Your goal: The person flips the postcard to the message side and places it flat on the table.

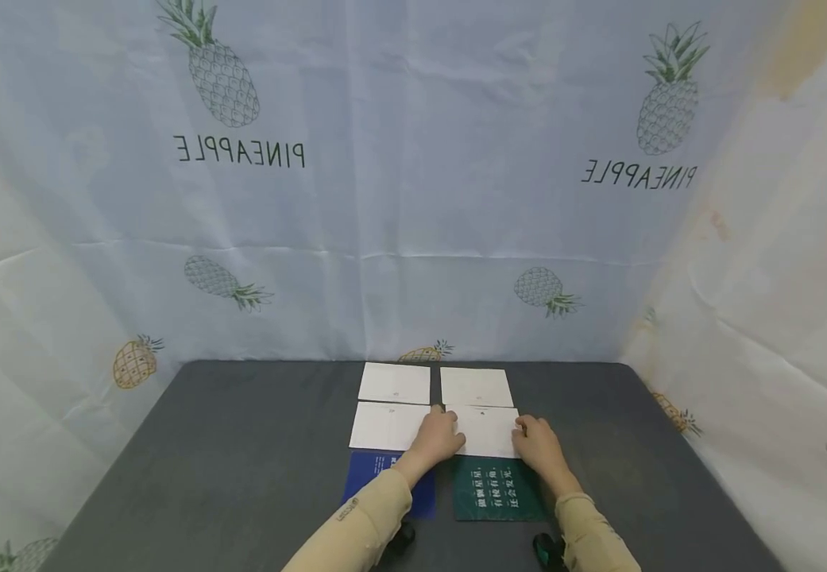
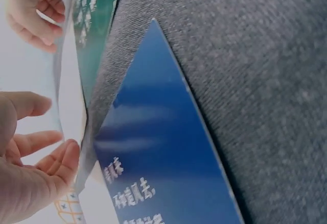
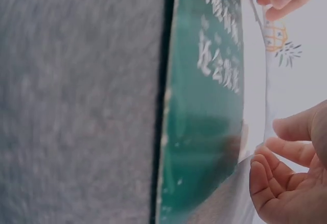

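Observation:
A white card lies flat on the dark table, with a hand at either side. My left hand is at its left edge, and my right hand is at its right edge. In the left wrist view, the left thumb stands apart from the loosely bent fingers. The right thumb is likewise apart from the fingers in the right wrist view. Nearer me lie a green card with white writing and a blue card, partly hidden by my left forearm.
Another white card lies to the left, with two more white cards in the row behind. The dark table extends to both sides. A pineapple-print cloth hangs behind and at the sides.

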The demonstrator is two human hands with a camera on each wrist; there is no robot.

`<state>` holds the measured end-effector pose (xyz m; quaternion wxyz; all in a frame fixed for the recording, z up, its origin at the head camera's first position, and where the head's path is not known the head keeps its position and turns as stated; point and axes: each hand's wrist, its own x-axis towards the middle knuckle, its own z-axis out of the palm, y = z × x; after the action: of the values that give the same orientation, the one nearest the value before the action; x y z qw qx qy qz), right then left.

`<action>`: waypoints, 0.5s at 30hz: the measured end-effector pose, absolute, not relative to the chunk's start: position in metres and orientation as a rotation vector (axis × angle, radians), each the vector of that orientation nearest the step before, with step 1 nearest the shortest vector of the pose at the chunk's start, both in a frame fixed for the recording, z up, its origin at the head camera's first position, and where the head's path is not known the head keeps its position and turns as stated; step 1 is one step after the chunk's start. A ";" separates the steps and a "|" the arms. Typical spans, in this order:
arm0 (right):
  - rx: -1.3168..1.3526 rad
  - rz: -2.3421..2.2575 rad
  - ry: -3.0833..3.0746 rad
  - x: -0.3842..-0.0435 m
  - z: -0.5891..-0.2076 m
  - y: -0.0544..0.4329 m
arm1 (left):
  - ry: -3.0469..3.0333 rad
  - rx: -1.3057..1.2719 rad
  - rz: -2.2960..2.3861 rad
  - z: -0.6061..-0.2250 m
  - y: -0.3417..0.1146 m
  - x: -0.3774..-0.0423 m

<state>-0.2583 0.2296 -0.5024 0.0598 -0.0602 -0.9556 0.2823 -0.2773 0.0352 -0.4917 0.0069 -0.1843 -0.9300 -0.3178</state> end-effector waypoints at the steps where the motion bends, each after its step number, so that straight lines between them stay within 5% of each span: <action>1: -0.186 0.865 -2.888 -0.258 -0.501 0.229 | -2.899 -0.574 -0.997 -0.490 0.034 -0.277; 15: -0.012 0.977 -2.799 -0.244 -0.470 0.194 | -2.777 -0.488 -1.022 -0.473 -0.006 -0.273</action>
<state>-0.2442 0.1938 -0.4696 0.0885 -0.0041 -0.9405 0.3281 -0.2727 -0.0059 -0.4733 0.0714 -0.1624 -0.9236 -0.3400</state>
